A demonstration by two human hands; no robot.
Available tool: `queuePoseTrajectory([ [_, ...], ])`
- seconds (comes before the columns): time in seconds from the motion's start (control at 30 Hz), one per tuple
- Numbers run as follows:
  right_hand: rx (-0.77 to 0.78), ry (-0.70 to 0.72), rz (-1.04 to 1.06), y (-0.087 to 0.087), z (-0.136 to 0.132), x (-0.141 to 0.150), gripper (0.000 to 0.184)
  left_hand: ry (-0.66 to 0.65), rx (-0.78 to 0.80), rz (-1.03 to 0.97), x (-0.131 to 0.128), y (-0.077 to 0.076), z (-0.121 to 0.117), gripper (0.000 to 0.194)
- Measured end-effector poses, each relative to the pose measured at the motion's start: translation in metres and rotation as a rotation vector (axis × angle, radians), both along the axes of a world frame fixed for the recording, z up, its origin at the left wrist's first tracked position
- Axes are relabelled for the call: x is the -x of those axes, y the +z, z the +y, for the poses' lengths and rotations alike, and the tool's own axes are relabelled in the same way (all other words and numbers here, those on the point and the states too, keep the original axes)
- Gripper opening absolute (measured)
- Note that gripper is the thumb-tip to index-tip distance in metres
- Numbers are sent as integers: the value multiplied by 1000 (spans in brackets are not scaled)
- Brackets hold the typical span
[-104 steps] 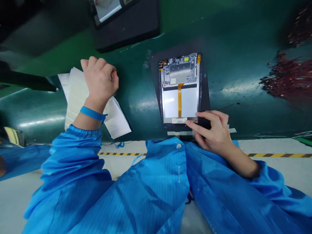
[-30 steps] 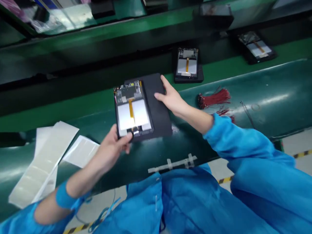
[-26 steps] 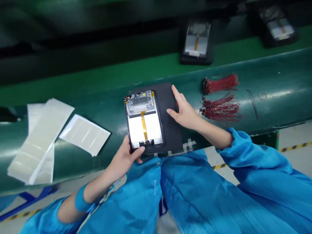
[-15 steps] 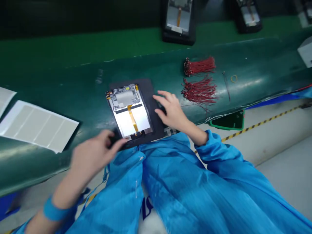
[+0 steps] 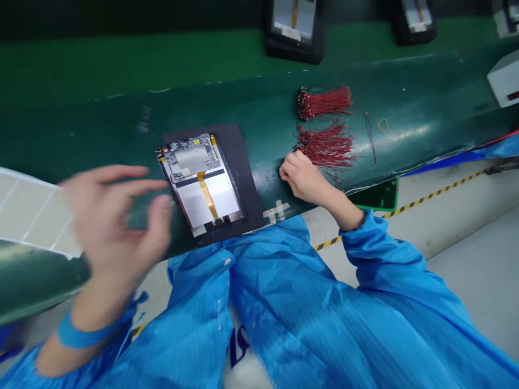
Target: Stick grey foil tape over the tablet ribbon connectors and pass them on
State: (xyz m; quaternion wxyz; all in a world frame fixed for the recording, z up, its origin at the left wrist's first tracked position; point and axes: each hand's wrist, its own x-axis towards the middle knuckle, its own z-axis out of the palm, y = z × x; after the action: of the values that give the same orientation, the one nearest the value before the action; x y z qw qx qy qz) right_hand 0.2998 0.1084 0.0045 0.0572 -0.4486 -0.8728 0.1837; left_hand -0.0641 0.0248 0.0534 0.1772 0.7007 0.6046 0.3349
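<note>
An opened tablet (image 5: 199, 183) with its circuit board, white battery and orange ribbon showing lies on a black mat (image 5: 239, 162) on the dark green bench (image 5: 121, 129). My left hand (image 5: 115, 216) hovers blurred to the left of the tablet, fingers spread, holding nothing. My right hand (image 5: 302, 175) rests on the bench to the right of the mat, fingers curled, at the near edge of a bundle of red wires (image 5: 326, 146). Whether it pinches a wire is hidden.
A second bundle of red wires (image 5: 324, 101) lies farther back. White sheets (image 5: 28, 216) sit at the left. More opened tablets (image 5: 294, 24) ride on the green belt behind. A white box (image 5: 505, 81) stands at far right; white tape marks (image 5: 275, 210) edge the bench.
My left hand has let go of the tablet's near corner and lifted away to the left. My right hand has left the mat and moved right to the red wires.
</note>
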Motion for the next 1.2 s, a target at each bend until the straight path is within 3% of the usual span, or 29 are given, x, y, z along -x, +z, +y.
queuePoseTrajectory([
  [0.07,31,55,111,8,-1,8,19,-123,-109,-11,-40,-3,1,15],
  [0.13,102,135,299,18,-6,23,16,-266,-82,-36,-70,-8,4,13],
  [0.23,288,239,501,34,-15,51,11,-329,-24,-9,-87,-14,7,11],
  [0.33,430,267,572,42,-19,74,10,-274,-80,23,-80,-12,5,3],
  [0.43,459,287,624,44,-19,85,11,-226,-47,-42,-68,-5,-1,2],
  [0.67,239,313,657,48,-28,92,14,24,480,-448,-66,12,-18,17],
  [0.73,176,282,634,48,-31,89,17,40,549,-540,-65,12,-21,20],
  [0.87,147,171,579,38,-32,76,11,111,415,-429,-47,3,-31,31],
  [0.97,202,163,535,27,-35,67,10,171,238,-221,-31,-10,-42,15],
  [1.2,162,234,424,14,-54,79,16,-39,-53,48,-32,-37,-60,16],
])
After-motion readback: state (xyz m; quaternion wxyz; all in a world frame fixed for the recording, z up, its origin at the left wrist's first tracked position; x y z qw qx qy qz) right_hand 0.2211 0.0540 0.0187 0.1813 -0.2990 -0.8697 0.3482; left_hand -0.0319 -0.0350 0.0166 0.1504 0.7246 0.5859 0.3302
